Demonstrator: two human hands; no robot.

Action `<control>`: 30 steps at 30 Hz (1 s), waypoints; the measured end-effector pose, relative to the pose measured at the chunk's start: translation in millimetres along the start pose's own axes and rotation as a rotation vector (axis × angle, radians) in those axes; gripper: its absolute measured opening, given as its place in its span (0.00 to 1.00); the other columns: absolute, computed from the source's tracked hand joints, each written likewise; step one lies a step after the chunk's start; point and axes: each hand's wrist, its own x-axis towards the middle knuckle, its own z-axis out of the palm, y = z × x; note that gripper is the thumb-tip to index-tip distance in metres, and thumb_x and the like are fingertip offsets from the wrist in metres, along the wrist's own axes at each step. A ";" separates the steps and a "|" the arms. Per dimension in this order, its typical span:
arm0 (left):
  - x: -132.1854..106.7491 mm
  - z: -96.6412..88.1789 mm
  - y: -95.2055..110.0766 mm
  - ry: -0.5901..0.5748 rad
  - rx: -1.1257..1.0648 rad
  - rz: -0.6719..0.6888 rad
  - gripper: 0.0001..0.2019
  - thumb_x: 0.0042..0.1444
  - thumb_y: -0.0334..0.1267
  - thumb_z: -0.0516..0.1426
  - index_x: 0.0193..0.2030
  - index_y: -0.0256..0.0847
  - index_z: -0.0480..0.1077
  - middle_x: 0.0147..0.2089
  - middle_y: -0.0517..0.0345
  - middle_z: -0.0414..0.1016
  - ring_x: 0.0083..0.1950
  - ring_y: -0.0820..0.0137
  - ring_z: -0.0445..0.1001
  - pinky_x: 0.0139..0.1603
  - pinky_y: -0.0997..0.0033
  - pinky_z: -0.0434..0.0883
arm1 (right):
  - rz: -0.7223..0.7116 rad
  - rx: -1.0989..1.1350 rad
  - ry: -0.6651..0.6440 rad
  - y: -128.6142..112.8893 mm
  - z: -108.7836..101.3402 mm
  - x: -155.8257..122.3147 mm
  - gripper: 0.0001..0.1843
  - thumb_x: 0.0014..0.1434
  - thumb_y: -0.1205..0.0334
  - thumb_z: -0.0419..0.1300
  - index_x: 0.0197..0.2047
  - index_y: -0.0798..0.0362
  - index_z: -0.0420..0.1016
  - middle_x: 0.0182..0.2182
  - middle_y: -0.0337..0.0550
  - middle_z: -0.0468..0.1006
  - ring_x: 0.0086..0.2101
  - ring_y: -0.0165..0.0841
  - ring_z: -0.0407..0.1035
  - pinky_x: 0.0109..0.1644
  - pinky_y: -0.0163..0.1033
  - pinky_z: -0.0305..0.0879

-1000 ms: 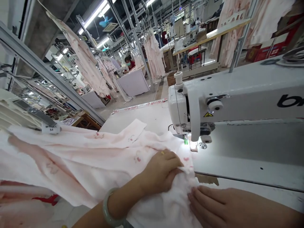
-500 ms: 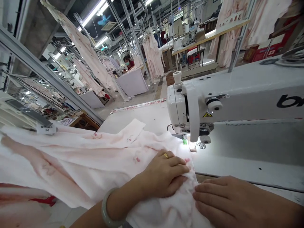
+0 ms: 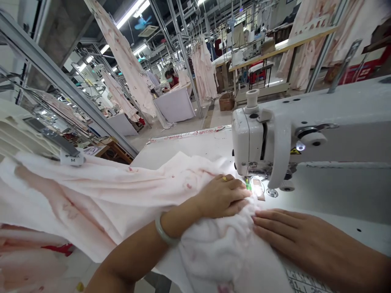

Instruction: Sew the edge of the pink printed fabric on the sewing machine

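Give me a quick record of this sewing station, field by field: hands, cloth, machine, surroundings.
Left hand: on the fabric, fingertips beside the presser foot; grip unclear
Left wrist: pale green bracelet
Right hand: flat, open, pressing the fabric
Fabric: pale pink, bunched, spread leftward over the table
Sewing machine: white; bright light under its head
Background: hanging garments, a person at another table

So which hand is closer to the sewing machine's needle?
Left. The left hand lies on the fabric, fingertips almost at the needle; the right hand rests flat on the fabric, nearer the person.
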 end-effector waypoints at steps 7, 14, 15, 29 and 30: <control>-31.0 -26.7 63.2 -0.050 -0.068 -0.205 0.31 0.73 0.57 0.61 0.73 0.37 0.69 0.72 0.36 0.77 0.74 0.44 0.74 0.77 0.39 0.70 | -0.033 0.084 0.041 -14.1 -0.8 4.9 0.22 0.75 0.76 0.49 0.58 0.58 0.84 0.42 0.51 0.90 0.44 0.39 0.83 0.55 0.44 0.77; -42.0 13.2 82.6 0.092 0.040 -0.395 0.15 0.60 0.27 0.57 0.52 0.40 0.72 0.58 0.39 0.82 0.61 0.49 0.80 0.67 0.43 0.78 | 0.065 0.276 -0.027 -18.7 -23.5 17.9 0.20 0.73 0.72 0.52 0.57 0.55 0.84 0.43 0.50 0.90 0.42 0.39 0.83 0.49 0.43 0.80; -34.4 9.8 74.2 0.108 0.004 -0.440 0.12 0.59 0.26 0.56 0.47 0.43 0.71 0.50 0.44 0.83 0.54 0.53 0.81 0.61 0.47 0.80 | 0.079 0.305 -0.028 -17.4 -26.8 20.4 0.19 0.73 0.70 0.52 0.55 0.54 0.84 0.43 0.50 0.90 0.43 0.39 0.83 0.50 0.43 0.80; -6.2 -10.0 55.6 0.220 -0.175 -0.615 0.07 0.60 0.31 0.60 0.44 0.45 0.69 0.45 0.51 0.79 0.49 0.55 0.78 0.53 0.55 0.77 | 0.562 0.229 -0.026 2.9 12.2 6.4 0.22 0.78 0.52 0.58 0.67 0.50 0.79 0.55 0.53 0.88 0.56 0.51 0.81 0.60 0.63 0.78; -7.6 -8.3 54.9 0.213 -0.109 -0.572 0.07 0.59 0.29 0.58 0.42 0.44 0.69 0.44 0.49 0.79 0.49 0.54 0.78 0.53 0.54 0.77 | 0.569 0.272 -0.062 3.0 11.5 8.2 0.23 0.77 0.52 0.58 0.68 0.50 0.79 0.56 0.53 0.88 0.58 0.51 0.79 0.59 0.63 0.79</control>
